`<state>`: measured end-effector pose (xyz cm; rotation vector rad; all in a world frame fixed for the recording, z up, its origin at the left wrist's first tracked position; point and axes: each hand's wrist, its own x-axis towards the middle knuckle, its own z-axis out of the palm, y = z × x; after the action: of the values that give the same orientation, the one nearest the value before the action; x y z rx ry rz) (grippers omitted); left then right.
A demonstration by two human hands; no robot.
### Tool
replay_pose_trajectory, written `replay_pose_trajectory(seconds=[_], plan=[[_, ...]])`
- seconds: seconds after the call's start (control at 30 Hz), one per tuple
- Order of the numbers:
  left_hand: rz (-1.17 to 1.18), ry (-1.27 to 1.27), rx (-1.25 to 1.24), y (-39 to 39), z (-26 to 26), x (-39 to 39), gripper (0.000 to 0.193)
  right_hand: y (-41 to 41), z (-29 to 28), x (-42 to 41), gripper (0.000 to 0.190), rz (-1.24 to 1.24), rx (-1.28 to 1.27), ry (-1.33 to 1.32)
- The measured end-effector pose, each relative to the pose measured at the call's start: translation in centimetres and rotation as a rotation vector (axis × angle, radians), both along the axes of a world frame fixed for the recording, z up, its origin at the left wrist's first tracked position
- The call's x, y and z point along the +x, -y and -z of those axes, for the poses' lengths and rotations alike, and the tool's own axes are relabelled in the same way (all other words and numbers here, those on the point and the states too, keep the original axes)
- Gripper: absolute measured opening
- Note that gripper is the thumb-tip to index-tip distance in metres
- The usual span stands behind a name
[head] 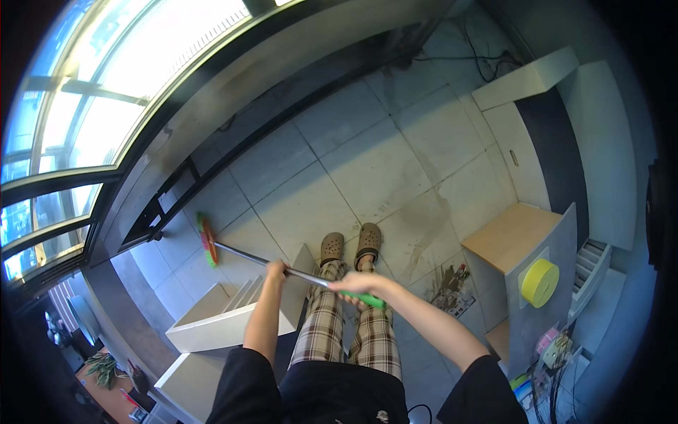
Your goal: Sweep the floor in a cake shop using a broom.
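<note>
A broom's metal handle [243, 253] slants across the view before my legs. My left hand [277, 271] is closed around its metal shaft, about midway along what shows. Nearer its end, my right hand [357, 286] grips the broom by the shaft and green plastic grip [371, 300]. At the far end, the orange broom head with green and pink bristles [207, 241] rests on the tiled floor [286, 212] at the left, near the dark metal frame below the windows.
Open white drawers [217, 326] stand at the lower left. A wooden-topped cabinet [516, 233] with a yellow round item [540, 283] is at the right. Debris [455, 291] lies on the floor beside that cabinet. Cables [484, 58] lie at the upper right. Brown stains [429, 217] mark the tiles.
</note>
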<state>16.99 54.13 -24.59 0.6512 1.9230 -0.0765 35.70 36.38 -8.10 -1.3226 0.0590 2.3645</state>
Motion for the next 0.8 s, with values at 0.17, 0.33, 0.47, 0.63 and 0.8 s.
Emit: replay_pose_trajectory(seconds=[0.17, 0.33, 0.47, 0.63, 0.8], plan=[[0.05, 0.086, 0.02, -2.1, 2.7, 6.1, 0.004, -0.4, 1.7, 3.9, 0.031, 0.121, -0.057, -0.029], [0.328, 0.187, 0.122, 3.1, 4.4, 16.5, 0.006, 7.7, 4.2, 6.7, 0.026, 0.444, -0.102, -0.073], [0.71, 0.114, 0.097, 8.7, 6.8, 22.7, 0.024, 14.0, 4.6, 8.9, 0.025, 0.616, -0.161, -0.034], [0.823, 0.008, 0.274, 14.9, 8.5, 27.1, 0.032, 18.8, 4.9, 9.3, 0.025, 0.743, -0.209, -0.027], [1.17, 0.245, 0.389, 19.1, 8.8, 28.2, 0.032, 21.6, 4.1, 6.2, 0.027, 0.883, -0.23, -0.011]])
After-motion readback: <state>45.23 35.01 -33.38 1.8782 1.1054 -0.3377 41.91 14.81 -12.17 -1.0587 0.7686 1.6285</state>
